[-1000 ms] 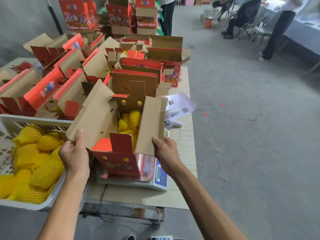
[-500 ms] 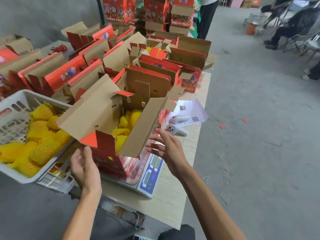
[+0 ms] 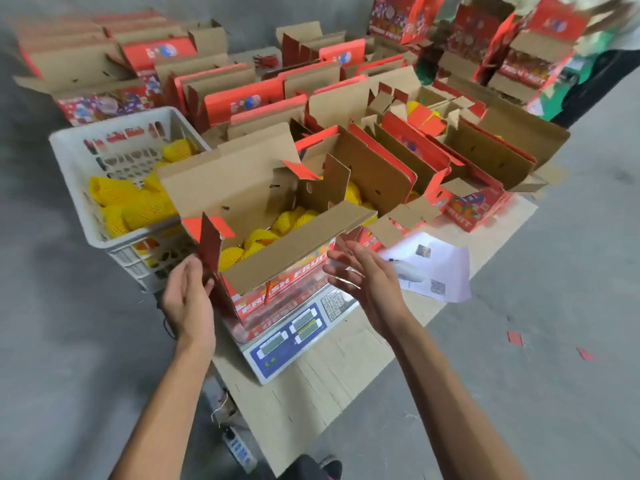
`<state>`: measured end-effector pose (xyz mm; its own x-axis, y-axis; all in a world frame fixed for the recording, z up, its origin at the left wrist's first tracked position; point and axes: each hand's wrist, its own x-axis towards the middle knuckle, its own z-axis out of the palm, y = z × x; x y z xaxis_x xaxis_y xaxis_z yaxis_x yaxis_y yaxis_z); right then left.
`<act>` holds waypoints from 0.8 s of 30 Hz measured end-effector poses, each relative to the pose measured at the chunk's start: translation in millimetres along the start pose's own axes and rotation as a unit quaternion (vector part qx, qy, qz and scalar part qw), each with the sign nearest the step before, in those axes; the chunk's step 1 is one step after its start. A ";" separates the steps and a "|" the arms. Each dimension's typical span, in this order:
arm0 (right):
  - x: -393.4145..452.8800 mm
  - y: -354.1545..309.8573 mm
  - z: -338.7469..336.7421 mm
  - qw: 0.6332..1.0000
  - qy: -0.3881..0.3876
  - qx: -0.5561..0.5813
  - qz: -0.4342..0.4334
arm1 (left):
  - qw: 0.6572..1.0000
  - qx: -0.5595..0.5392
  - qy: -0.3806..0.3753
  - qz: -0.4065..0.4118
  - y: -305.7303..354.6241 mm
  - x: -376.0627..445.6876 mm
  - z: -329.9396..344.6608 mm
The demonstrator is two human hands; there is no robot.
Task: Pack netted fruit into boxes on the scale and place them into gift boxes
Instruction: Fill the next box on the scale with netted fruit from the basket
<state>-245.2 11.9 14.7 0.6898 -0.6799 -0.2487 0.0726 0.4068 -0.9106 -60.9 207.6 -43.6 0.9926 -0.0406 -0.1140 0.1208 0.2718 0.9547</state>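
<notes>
A red gift box [image 3: 277,285] printed "FRESH FRUIT" stands on the white scale [image 3: 294,336] with its flaps up. Yellow netted fruit [image 3: 263,237] lies inside it. My left hand [image 3: 188,296] is at the box's left end, its fingers straight and its fingertips against the red end flap. To the right of the box, my right hand [image 3: 367,278] hovers with spread fingers, just off the cardboard. A white plastic crate [image 3: 76,161] on the left holds more netted fruit [image 3: 138,202].
Many open red and brown gift boxes [image 3: 398,161] crowd the table behind the scale. A white sheet of paper [image 3: 440,271] lies to the right on the plywood tabletop [image 3: 329,375]. A power strip [image 3: 239,448] lies on the floor, and a person [image 3: 595,74] stands far right.
Both hands have let go of the box flaps, dropped to the box's ends and opened. The view has swung left and tilted.
</notes>
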 end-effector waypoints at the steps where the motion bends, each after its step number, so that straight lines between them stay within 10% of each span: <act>1: 4.8 -1.3 -1.2 1.000 -0.008 0.001 0.003 | 1.000 -0.006 -0.001 0.005 1.9 -6.6 -0.3; 24: 79.6 -12.4 -50.8 0.978 -0.194 -0.049 0.061 | 0.983 0.086 0.144 0.080 1.1 -127.9 22.7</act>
<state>-227.8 -78.2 -10.5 0.9121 -0.3391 -0.2304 -0.0829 0.3978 -0.9137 -187.9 191.3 -21.7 0.9631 0.2689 -0.0080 -0.0153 0.0847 0.9963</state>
